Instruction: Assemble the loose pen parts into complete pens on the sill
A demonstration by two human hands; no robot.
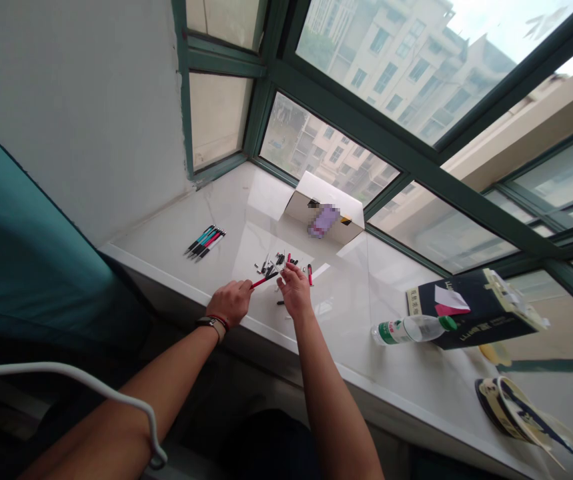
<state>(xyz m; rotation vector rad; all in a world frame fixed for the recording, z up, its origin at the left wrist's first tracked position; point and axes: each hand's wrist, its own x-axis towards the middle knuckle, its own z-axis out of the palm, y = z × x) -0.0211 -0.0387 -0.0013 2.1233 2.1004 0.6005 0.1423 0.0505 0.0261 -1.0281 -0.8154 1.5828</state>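
My left hand (229, 303) is closed around a red pen barrel (260, 282) with a black grip end, which points toward my other hand. Fingers bent, my right hand (295, 291) is at the black end of that barrel; a thin light piece seems to be at its fingertips, too small to make out. Just beyond both hands lies a loose cluster of pen parts (269, 268), black, silver and clear. A short red and black pen part (309, 275) lies to the right of it. Further left, several whole pens (205, 243) in blue, red, black and white rest side by side.
All this lies on a white glossy sill (246, 207). A white box (296, 209) with a blurred purple patch stands against the window. To the right are a plastic bottle (406, 329) on its side, a dark bag (471, 327) and a round tub (496, 410). A white cable (66, 373) crosses the lower left.
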